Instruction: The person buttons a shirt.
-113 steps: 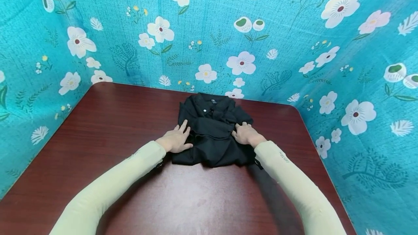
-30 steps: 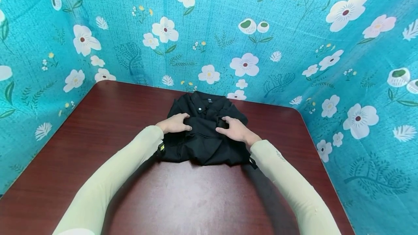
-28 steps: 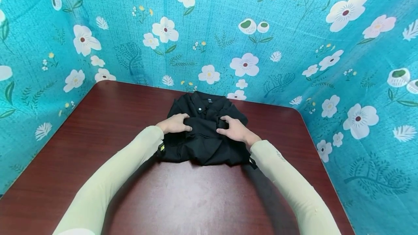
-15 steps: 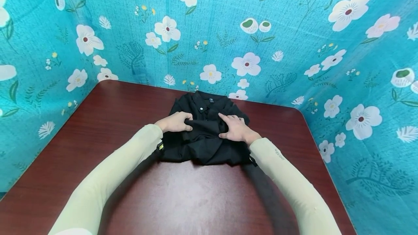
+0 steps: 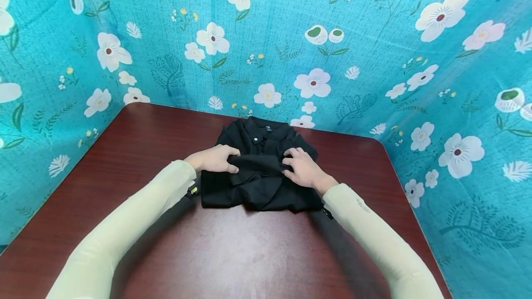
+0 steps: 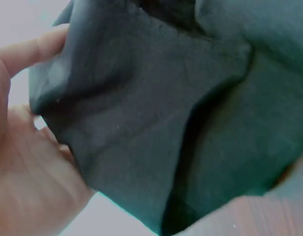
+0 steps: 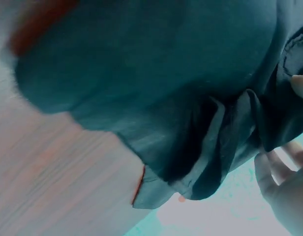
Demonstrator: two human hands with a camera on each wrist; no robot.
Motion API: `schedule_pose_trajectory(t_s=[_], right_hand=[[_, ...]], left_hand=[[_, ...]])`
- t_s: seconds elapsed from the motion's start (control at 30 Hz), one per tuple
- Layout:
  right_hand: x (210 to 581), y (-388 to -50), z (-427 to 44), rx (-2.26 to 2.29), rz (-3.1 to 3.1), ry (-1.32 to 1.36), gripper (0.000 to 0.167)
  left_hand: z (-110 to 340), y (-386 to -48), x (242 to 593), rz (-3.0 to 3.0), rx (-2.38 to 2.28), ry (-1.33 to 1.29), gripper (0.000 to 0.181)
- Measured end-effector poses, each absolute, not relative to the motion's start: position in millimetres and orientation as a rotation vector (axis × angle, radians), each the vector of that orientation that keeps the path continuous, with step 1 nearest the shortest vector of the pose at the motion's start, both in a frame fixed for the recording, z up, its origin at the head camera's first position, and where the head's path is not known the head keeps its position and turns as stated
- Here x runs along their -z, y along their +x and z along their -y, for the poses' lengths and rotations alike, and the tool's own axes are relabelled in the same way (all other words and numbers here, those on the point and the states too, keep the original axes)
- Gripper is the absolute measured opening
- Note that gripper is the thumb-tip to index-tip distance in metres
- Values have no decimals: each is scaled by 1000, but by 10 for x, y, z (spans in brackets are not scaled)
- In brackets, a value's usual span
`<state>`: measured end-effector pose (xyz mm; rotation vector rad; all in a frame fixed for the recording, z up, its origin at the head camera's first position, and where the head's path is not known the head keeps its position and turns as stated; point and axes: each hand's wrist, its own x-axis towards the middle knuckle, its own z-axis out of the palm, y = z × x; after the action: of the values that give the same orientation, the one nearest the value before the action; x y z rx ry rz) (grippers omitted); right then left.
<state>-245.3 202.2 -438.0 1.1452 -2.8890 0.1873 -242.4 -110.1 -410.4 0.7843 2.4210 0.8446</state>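
Note:
A black button-up shirt point(image 5: 257, 190) lies folded on the table in the head view, collar toward the far edge, a white button below the collar. A loose folded layer crosses its middle. My left hand point(image 5: 214, 158) pinches the left end of that layer; in the left wrist view the thumb point(image 6: 48, 46) presses on the black cloth point(image 6: 127, 113) and the other fingers are mostly hidden behind it. At the right end, my right hand point(image 5: 305, 170) pinches the layer too. The right wrist view has cloth point(image 7: 156, 83) between the thumb and the fingers point(image 7: 269, 172).
The dark red-brown wooden table point(image 5: 249, 253) extends to both sides and in front of the shirt. A turquoise flowered curtain point(image 5: 266, 54) hangs along its far and side edges. Black straps show at both wrists.
Earlier both hands lay spread on the shirt's sides; now they pinch its middle layer. Over the last half second the left hand has shifted left, and the layer is drawn straighter between them.

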Motion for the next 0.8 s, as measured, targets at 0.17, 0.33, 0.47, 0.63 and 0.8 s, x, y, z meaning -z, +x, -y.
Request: schedule_pose_trajectory(t_s=[0.17, 0.33, 0.47, 0.63, 0.8], right_hand=[[4391, -2330, -2103, -203, 2790, 1240, 11], [4382, -2229, -2141, -143, 2777, 1311, 12], [4367, -2194, -2158, -127, 2795, 1335, 11], [4349, -2256, -2171, -234, 2871, 1258, 30], [4376, -2484, -2170, -417, 3087, 967, 58]], left_hand=[[1172, -2325, 4114, -2411, -829, 839, 19], [1179, -2201, 4112, -2410, -784, 875, 28], [1169, -2121, 4140, -2431, -715, 916, 37], [1158, -2106, 4172, -2404, -713, 938, 39], [1146, -2217, 4190, -2312, -802, 857, 32]])
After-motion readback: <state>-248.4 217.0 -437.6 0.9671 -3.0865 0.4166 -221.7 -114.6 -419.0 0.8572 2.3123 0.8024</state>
